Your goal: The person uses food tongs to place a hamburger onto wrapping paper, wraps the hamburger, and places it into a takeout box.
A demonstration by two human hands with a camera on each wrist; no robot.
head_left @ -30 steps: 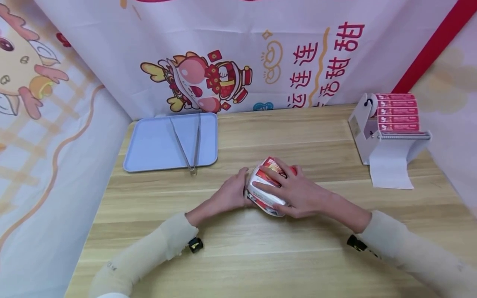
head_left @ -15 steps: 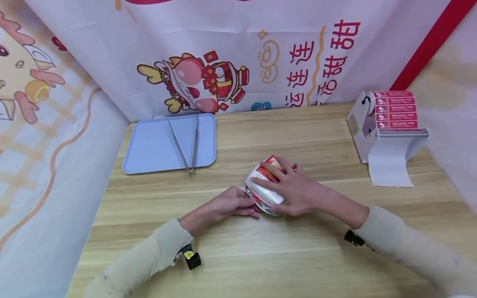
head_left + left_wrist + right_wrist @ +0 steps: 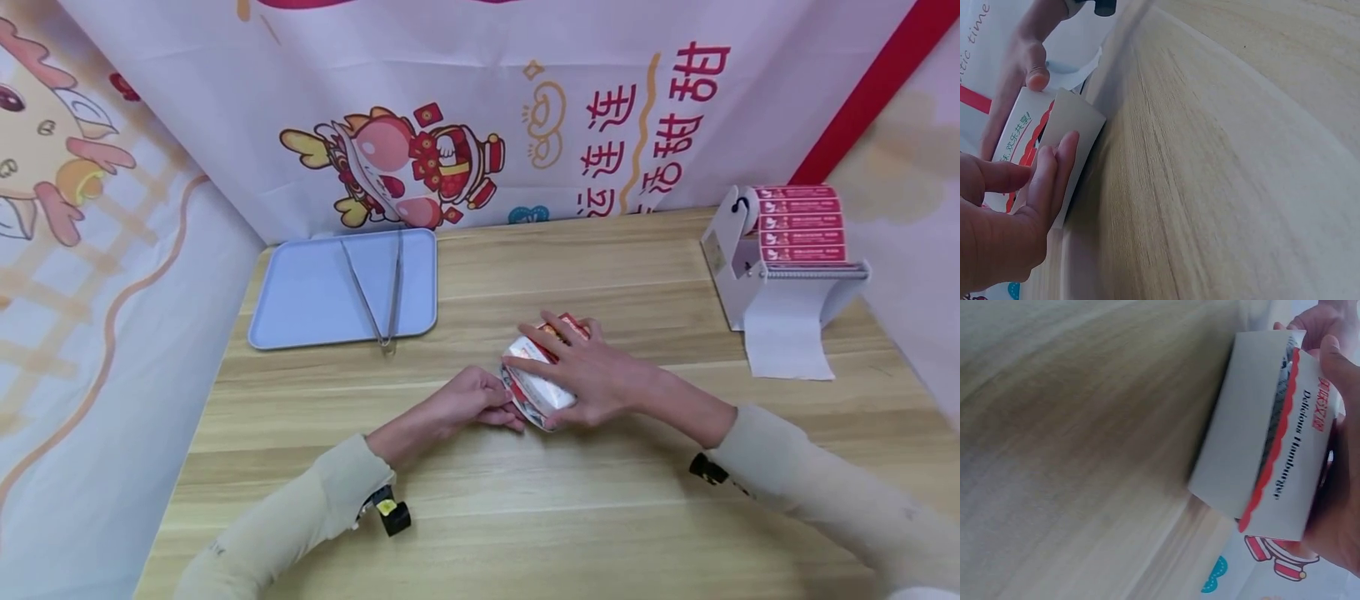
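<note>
A red and white hamburger box [image 3: 546,392] sits on the wooden table, its lid lowered over the base. Lettering runs along the lid's side in the right wrist view, and printed paper [image 3: 1277,403] shows in the narrow gap under its scalloped red edge. My left hand [image 3: 468,396] is at the box's near-left edge, thumb and fingers pinching around the seam between lid and base. Over the lid lies my right hand [image 3: 600,379], fingers spread across the top and thumb at the near side, gripping it. Much of the lid is hidden under this hand.
At the back left lies a blue tray [image 3: 300,292] with metal tongs [image 3: 393,304] across it, their joined end past the near rim. A label dispenser [image 3: 720,258] with a red label roll [image 3: 801,223] stands at the back right. Behind the table hangs a printed cloth [image 3: 465,50].
My left hand has come down from the box's left side to its near-left edge and now pinches there. My right hand stays on the lid, which sits slightly turned.
</note>
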